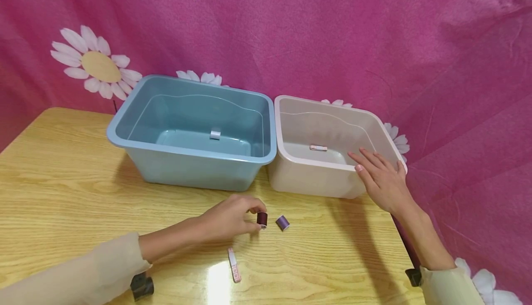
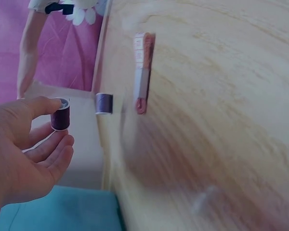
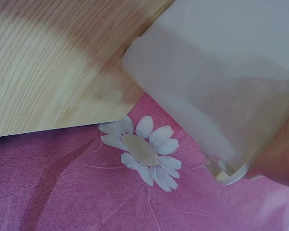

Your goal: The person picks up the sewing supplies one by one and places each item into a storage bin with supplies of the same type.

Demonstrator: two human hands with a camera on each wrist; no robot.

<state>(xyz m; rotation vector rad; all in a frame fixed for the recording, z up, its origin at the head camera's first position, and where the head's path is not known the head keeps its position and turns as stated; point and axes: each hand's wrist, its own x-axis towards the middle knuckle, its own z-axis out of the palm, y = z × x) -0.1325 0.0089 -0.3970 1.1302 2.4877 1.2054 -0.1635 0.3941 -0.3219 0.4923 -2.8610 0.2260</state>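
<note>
Between its thumb and fingertips, my left hand [image 1: 232, 217] pinches a dark maroon spool of thread [image 1: 262, 219]; the left wrist view shows the same spool [image 2: 60, 118] by its ends. A purple spool of thread [image 1: 282, 223] lies on the table just to the right of it. Closer to me is a folded pink and white tape measure [image 1: 234, 265]. My right hand [image 1: 384, 182] rests at the front right rim of the beige bin [image 1: 316, 176], fingers extended over its opening. In the right wrist view only part of this hand [image 3: 279, 156] shows at the rim.
A blue bin [image 1: 195, 169] stands left of the beige one, with a small white spool [image 1: 215, 134] inside. Another folded tape measure [image 1: 318, 148] lies in the beige bin. Behind the wooden table [image 1: 62, 194] hangs a pink flowered cloth [image 1: 266, 32].
</note>
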